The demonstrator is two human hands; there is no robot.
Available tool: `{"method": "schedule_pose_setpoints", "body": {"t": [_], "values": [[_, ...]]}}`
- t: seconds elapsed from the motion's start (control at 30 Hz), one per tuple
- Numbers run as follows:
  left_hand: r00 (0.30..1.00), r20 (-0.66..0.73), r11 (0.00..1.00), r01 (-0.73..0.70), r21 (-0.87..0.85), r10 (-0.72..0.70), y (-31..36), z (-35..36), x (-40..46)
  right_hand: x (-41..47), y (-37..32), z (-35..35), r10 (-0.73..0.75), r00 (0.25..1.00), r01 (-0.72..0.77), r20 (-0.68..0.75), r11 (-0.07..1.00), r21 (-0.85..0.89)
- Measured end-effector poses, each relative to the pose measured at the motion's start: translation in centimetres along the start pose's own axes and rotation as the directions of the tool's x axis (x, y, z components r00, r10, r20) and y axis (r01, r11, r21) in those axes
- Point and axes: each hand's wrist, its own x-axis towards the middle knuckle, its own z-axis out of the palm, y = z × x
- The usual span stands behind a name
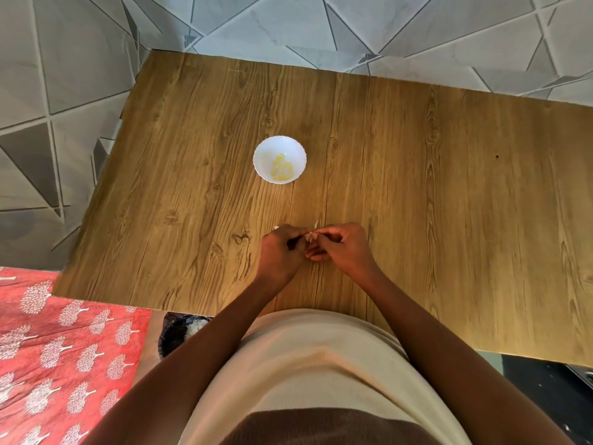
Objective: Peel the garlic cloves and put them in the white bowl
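Both hands meet low over the desk (417, 187), on the side of the bowl (279, 159) nearest the person. The left hand (279, 252) has its fingers curled in, thumb and forefinger brought together at the tip. The right hand (341, 244) mirrors it, its thumb and first finger pinched toward the left one, the other fingers bent beneath and pointing left. Between the two sets of fingertips sits a small pale clove (310, 236), pinched from both sides; it is mostly covered, so how much skin remains on it cannot be told. Both forearms reach in from the near edge of the desk, angled inward so the wrists converge.

Just beyond the hands, toward the bowl, two small white scraps of peel (316, 224) lie on the wood, one near each hand.

The bowl stands well apart from the hands, farther across the desk and slightly left of them. It is white, round, with a scalloped rim, and holds a small heap of yellowish peeled cloves (281, 170) in its bottom.

Left of the person, below the desk's near edge, sits a dark container (179, 332) with something pale inside, beside a red cloth (64, 348) printed with white trees.
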Motion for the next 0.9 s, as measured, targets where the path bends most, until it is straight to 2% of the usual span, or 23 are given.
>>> {"method": "schedule_pose_setpoints", "body": {"t": [0.17,0.37,0.43,0.57,0.77,0.9], "values": [[0.997,0.006,0.995,-0.080,0.052,0.080,0.06,-0.10,-0.17,-0.05,0.13,-0.31,0.001,1.000,-0.001,0.020,1.000,0.013],[0.997,0.000,0.996,-0.081,0.037,0.081,-0.09,-0.08,-0.24,-0.21,0.00,-0.47,-0.020,1.000,0.019,0.014,0.998,0.055],[0.999,-0.006,0.999,-0.052,-0.014,0.052,0.06,-0.13,-0.18,-0.14,-0.17,-0.46,-0.024,1.000,0.023,0.007,0.997,0.076],[0.994,0.000,0.960,0.108,-0.259,-0.112,0.26,-0.22,0.15,0.11,-0.08,-0.52,-0.009,1.000,0.012,-0.029,0.993,0.116],[0.988,0.009,0.930,0.151,-0.334,-0.157,-0.14,-0.29,0.15,0.17,0.11,-0.43,-0.109,0.993,0.110,-0.043,0.994,0.028],[0.998,0.023,0.973,0.056,-0.222,-0.052,-0.36,0.00,0.00,0.22,0.50,-0.55,-0.164,0.981,0.151,-0.106,0.981,-0.125]]}}
